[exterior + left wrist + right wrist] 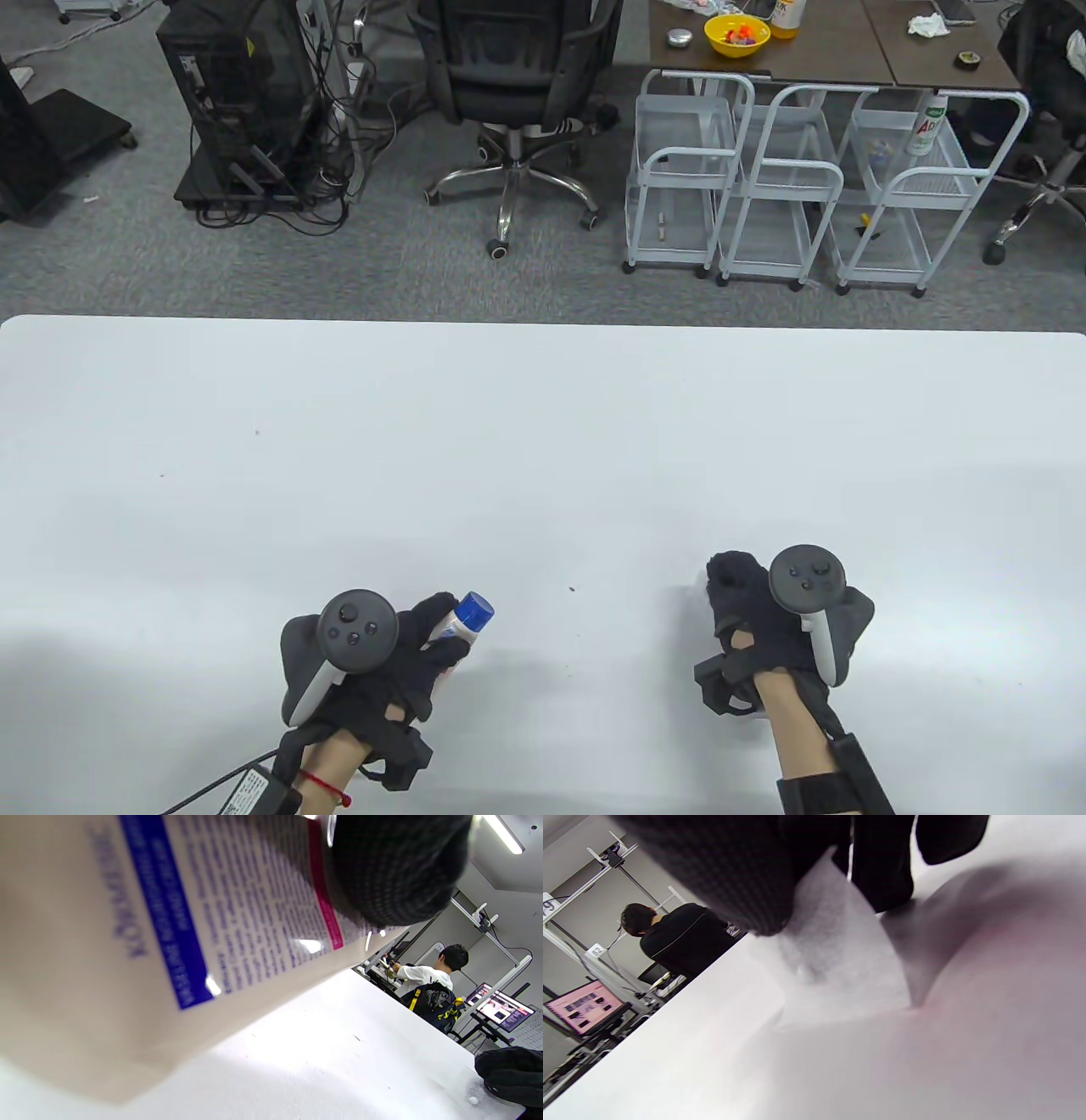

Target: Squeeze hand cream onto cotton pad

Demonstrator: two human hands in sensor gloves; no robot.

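Note:
My left hand (420,641) grips a white hand cream tube (458,626) with a blue cap (475,609) that points up and right, just above the white table (543,441). The tube (127,942) fills the left wrist view, with a gloved fingertip (394,866) on it. My right hand (747,611) is on the table to the right, fingers down. In the right wrist view its fingers (882,878) pinch the edge of a white cotton pad (840,984) that lies on the table with a small white blob (806,974) on it. The pad is mostly hidden in the table view.
Beyond the table's far edge are an office chair (517,93), a computer tower (246,102), white wire carts (789,187) and a brown desk with a yellow bowl (736,36). A cable (212,789) trails from my left wrist.

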